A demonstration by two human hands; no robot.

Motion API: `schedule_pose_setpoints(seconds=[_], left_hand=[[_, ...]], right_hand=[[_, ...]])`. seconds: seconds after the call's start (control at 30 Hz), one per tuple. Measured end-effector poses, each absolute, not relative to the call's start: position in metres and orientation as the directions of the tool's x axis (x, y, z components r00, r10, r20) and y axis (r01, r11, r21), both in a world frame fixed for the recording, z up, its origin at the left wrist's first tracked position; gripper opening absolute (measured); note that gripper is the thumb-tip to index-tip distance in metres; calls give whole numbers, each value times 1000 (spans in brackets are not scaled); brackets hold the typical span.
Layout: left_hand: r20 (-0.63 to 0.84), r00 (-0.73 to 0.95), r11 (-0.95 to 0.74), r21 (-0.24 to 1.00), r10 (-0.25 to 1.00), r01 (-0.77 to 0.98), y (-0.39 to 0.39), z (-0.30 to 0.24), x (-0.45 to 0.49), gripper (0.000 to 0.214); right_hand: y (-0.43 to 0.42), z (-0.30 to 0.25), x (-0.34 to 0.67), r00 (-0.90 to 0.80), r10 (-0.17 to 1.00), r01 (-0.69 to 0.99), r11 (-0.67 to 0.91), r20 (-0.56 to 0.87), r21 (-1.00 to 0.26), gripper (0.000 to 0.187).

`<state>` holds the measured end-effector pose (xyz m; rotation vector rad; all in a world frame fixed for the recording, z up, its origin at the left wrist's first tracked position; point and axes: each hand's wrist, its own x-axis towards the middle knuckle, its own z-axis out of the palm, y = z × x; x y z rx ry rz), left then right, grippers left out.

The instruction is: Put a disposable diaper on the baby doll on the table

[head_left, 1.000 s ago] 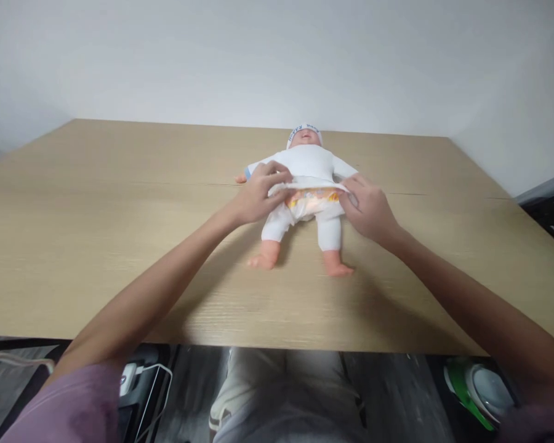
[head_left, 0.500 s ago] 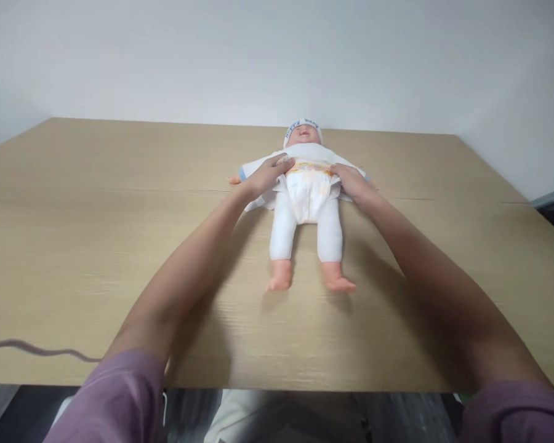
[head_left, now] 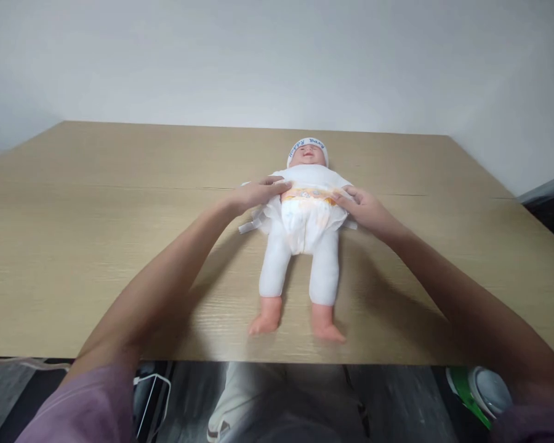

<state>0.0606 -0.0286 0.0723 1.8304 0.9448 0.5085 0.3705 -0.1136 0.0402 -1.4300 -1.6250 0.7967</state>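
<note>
- Landmark: doll (head_left: 322,264), lying on its back on the tabletop (head_left: 111,264), feet toward the wearer.
- Diaper (head_left: 305,221): over the doll's hips, orange printed band (head_left: 310,193) across its belly. Sides look loose. Pale strip (head_left: 247,228) sticks out at the doll's hip, on the wearer's left; pale end (head_left: 350,224) shows on the other side.
- Left hand (head_left: 264,192): at the doll's waist, wearer's left, thumb and fingers over the band's end. Can't tell if it's pinched or just pressed flat.
- Right hand (head_left: 365,211): opposite side of the doll's waist, fingertips on the other band end. Same, can't confirm a grip.
- Shirt (head_left: 316,177): on the doll's chest, hem right above the band.
- Risk: band goes crooked. Cause would be one hand pulling harder.
- Risk: hem gets trapped under the band; they sit very close.
- Risk: loose sides bunch or fold at the doll's hips if the strips get pulled before the sides are flat.
- Risk: doll slides or twists. Likely cause: uneven side load, since neither hand pins the legs and the wood looks smooth.
</note>
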Motion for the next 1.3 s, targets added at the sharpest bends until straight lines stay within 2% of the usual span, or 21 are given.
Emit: schedule_pose_setpoints(seconds=[0.1, 0.2, 0.3, 0.4, 0.47, 0.6, 0.73, 0.87, 0.97, 1.07, 1.13, 1.23, 1.3], left_hand=[[-82, 458, -182, 845, 885, 502, -26, 89, 65, 44], [88, 331, -276, 769, 939, 576, -37, 103, 75, 26], [347, 415, -539, 611, 841, 580, -61, 110, 95, 19], [437, 584, -730, 413, 684, 545, -83, 106, 122, 19], [406, 657, -773, 337, 634, 538, -92, 100, 138, 25], [352, 692, -776, 274, 631, 568, -95, 86, 153, 35], [365, 655, -749, 273, 662, 604, -94, 76, 151, 41], [383, 636, -740, 273, 670, 615, -94, 72, 151, 43], [372, 624, -724, 274, 687, 633, -95, 72, 153, 43], [357, 620, -713, 274, 699, 646, -96, 76, 153, 44], [340, 613, -699, 280, 714, 658, -97, 78, 152, 46], [314, 600, -676, 289, 736, 678, -98, 80, 151, 48], [314, 599, -674, 283, 737, 682, -99, 80, 152, 49]], right_hand=[[-124, 37, 384, 77, 949, 527, 220, 304, -821, 48], [-143, 25, 401, 143, 896, 682, 218, 420, -698, 40], [-165, 9, 414, 66, 886, 825, 211, 459, -525, 37], [-175, -4, 419, 3, 894, 870, 219, 449, -442, 41], [-174, -7, 418, 28, 910, 868, 184, 415, -462, 43], [-169, -7, 413, 92, 933, 849, 109, 348, -518, 42], [-168, -6, 410, 154, 947, 808, 43, 281, -588, 40], [-165, -4, 411, 256, 957, 725, -95, 139, -682, 46], [-165, -2, 410, 268, 961, 687, -142, 67, -712, 50], [-166, 1, 408, 234, 970, 683, -113, 70, -722, 53], [-168, 4, 407, 192, 978, 629, -53, 88, -775, 57], [-167, 13, 410, 161, 982, 436, 20, 100, -900, 60], [-164, 22, 412, 200, 973, 330, 47, 118, -943, 61]])
